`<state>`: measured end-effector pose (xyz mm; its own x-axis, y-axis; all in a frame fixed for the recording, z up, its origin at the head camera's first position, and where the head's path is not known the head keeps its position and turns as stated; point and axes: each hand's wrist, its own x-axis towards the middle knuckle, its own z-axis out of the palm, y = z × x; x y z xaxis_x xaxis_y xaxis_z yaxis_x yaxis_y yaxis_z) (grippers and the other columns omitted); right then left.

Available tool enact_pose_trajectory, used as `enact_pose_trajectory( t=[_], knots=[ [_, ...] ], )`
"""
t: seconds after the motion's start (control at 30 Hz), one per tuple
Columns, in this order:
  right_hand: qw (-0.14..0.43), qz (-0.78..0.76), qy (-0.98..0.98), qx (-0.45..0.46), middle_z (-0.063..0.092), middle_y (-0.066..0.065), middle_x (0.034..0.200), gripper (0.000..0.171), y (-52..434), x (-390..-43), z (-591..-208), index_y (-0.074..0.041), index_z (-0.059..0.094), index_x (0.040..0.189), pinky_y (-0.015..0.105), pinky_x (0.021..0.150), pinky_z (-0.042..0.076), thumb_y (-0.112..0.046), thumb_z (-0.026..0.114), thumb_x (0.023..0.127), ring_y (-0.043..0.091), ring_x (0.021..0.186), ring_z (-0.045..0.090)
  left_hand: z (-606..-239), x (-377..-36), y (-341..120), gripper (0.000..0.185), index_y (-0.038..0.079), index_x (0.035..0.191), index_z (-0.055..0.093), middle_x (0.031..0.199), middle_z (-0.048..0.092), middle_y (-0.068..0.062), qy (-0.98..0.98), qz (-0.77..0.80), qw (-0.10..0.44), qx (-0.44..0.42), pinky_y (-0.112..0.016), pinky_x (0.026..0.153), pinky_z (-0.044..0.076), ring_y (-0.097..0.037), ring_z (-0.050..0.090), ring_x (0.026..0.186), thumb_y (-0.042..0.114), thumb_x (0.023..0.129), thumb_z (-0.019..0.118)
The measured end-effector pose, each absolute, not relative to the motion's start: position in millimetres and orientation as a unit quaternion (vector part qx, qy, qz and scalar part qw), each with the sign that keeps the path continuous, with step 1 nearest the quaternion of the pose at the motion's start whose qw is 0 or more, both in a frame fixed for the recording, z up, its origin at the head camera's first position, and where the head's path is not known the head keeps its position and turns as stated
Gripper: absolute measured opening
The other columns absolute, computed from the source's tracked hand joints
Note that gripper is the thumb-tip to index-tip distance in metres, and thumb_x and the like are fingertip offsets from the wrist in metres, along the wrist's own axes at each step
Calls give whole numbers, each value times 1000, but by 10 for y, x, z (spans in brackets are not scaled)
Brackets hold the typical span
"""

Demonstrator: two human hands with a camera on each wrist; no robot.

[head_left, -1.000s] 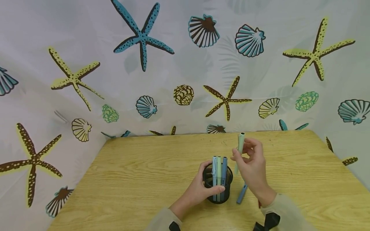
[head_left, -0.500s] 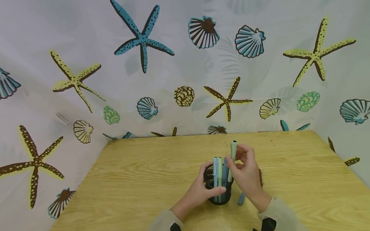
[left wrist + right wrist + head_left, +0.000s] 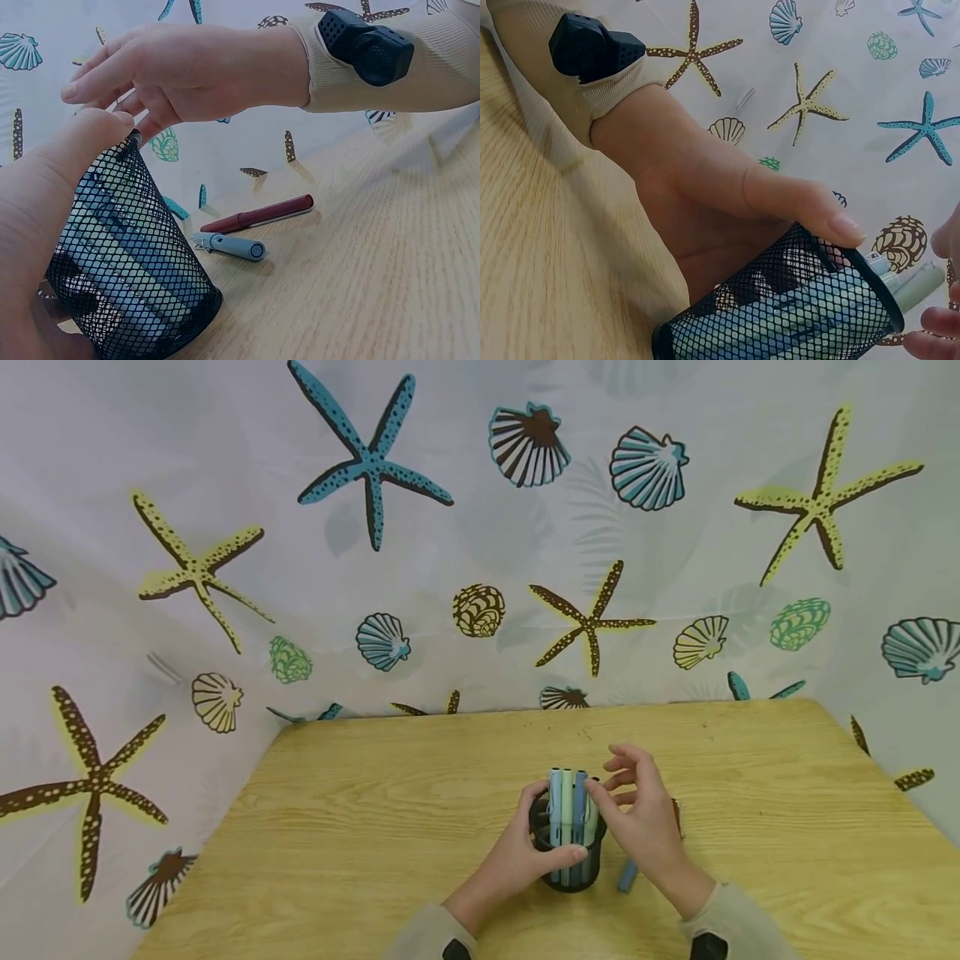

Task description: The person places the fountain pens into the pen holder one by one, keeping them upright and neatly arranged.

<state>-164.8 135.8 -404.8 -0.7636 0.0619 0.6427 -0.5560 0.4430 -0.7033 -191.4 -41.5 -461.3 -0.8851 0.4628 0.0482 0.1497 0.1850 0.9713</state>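
Observation:
My left hand (image 3: pixel 517 853) grips a black mesh pen holder (image 3: pixel 142 247), its thumb across the near side. Inside stand several pens: a light blue pen (image 3: pixel 555 806), a light green pen (image 3: pixel 567 806), a darker blue pen (image 3: pixel 580 810), and another green pen (image 3: pixel 922 286) at the right side. My right hand (image 3: pixel 647 827) is beside the rim, fingers spread and loosely bent, thumb tip right at the green pen's top. Its fingers are not wrapped around anything.
On the wooden table (image 3: pixel 360 827) to the right of the holder lie a blue pen (image 3: pixel 232 246) and a dark red pen (image 3: pixel 259 215), partly hidden by my right arm in the head view. A cloth (image 3: pixel 420 552) with starfish and shells encloses the table's back and sides.
My right hand has moved left and down to the holder, lowered the green pen into it and let go. My left hand has kept its grip on the holder.

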Motion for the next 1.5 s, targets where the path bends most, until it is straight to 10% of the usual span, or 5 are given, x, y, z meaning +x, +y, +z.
enact_pose_trajectory(
  t=[1.5],
  knots=[
    [283,450,-839,120,54,8,101,38,1822,-1712,-4350,-3,51,119,25,60,48,-7,67,85,15,75,54,-4646,-1915,-411,80,38,141,19,137,32,-1,759,606,122,205,-44,89,42,-22,43,115,36,80,72]
  ],
)
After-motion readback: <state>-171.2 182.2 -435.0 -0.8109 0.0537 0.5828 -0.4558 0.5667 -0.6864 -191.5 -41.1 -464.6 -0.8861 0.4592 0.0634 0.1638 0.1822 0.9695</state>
